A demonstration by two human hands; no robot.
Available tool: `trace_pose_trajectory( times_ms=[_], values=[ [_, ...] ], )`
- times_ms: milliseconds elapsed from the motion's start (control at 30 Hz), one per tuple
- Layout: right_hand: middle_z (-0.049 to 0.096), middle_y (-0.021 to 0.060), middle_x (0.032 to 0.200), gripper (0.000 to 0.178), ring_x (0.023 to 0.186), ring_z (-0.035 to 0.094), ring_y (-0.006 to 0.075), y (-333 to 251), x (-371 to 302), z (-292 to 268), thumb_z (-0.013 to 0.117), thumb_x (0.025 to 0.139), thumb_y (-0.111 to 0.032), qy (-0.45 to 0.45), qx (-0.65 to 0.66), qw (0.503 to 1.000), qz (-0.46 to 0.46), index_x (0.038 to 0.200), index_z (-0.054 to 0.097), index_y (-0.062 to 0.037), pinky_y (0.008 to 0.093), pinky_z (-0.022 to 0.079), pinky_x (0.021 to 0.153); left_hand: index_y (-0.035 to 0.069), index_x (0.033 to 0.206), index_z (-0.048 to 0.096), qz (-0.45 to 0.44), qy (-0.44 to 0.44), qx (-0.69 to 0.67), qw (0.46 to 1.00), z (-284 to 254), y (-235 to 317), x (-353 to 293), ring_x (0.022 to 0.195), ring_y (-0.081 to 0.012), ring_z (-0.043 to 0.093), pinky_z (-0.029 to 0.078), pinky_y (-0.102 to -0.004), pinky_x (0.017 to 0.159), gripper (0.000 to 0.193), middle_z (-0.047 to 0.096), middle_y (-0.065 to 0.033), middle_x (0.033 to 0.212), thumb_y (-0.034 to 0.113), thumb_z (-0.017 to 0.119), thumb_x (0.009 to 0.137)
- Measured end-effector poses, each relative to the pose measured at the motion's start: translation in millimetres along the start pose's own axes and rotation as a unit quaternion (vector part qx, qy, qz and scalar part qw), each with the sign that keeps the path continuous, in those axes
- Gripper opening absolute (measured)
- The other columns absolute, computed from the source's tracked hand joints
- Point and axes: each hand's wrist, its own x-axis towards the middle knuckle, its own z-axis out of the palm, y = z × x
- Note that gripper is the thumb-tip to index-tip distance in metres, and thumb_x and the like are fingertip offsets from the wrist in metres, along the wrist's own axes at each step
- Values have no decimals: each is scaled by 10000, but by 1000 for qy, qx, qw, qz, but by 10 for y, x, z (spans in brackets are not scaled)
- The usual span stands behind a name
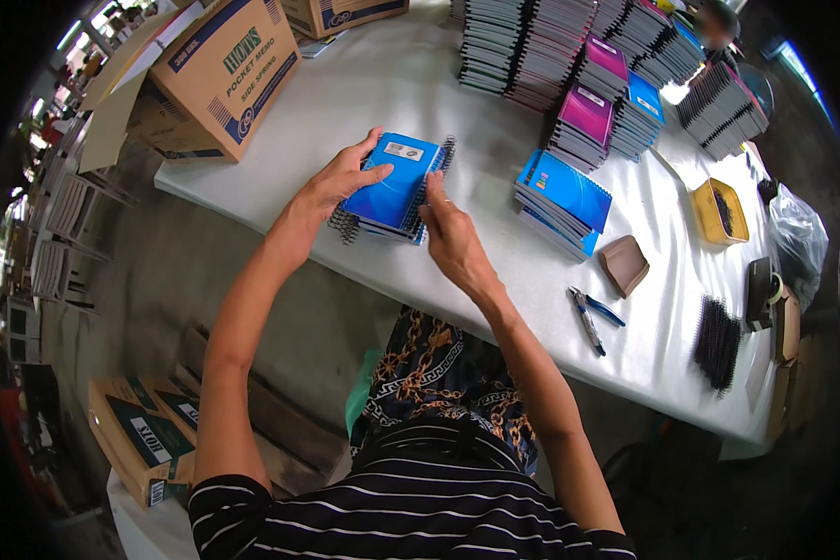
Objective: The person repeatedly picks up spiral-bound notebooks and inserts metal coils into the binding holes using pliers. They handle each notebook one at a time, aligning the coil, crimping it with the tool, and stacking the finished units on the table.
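Note:
A small stack of blue spiral notebooks [397,191] is between my hands near the table's front edge, with dark wire coils sticking out along its sides. My left hand [341,177] wraps round the left side, its thumb lying across the top cover. On the right side, my right hand [453,233] grips the stack's edge, fingers partly curled against the coils. How far the fingers reach underneath is hidden. Another pile of blue notebooks [565,201] lies to the right of my hands.
Tall notebook stacks [495,47] and purple notebooks [586,112] stand at the back. On the right lie a brown dish [624,265], pliers [586,322], black coils [717,343] and a yellow tub [705,224]. An open carton [219,84] sits far left. Another person [719,28] is behind the stacks.

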Motion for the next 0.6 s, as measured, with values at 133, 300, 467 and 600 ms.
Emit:
trace_pose_trajectory(
  times_ms=[133, 300, 467, 600],
  values=[
    [473, 276, 1385, 668, 1312, 424, 437, 8, 19, -320, 592, 832, 122, -23, 35, 999, -6, 1443, 360, -17, 465, 391, 1069, -68, 1513, 103, -5, 12, 24, 1000, 49, 72, -88, 1427, -245, 279, 231, -330, 1157, 938, 217, -213, 1571, 272, 713, 886],
    [622, 203, 1016, 514, 939, 616, 352, 681, 72, -1628, 801, 773, -303, 314, -377, 858, 150, 1134, 593, -2, 440, 490, 803, -15, 1520, 171, 120, 194, 251, 941, 53, 296, -166, 1463, -319, 207, 211, -370, 1171, 834, 225, -252, 1561, 229, 677, 904],
    [611, 108, 754, 434, 714, 586, 191, 1119, -60, -2248, 778, 785, -338, 175, -78, 918, 347, 875, 622, 57, 322, 472, 656, 49, 1524, 239, 242, 180, 309, 902, 597, 583, -147, 1477, -260, 178, 152, -353, 1183, 764, 236, -191, 1578, 185, 667, 906],
    [556, 47, 662, 335, 657, 525, 127, 932, -98, -2319, 765, 796, -282, 205, -38, 927, 310, 769, 621, 20, 272, 437, 639, 57, 1529, 197, 250, 99, 262, 927, 1043, 509, -68, 1476, -339, 140, 141, -381, 1192, 841, 223, -202, 1577, 242, 701, 882]
  ],
)
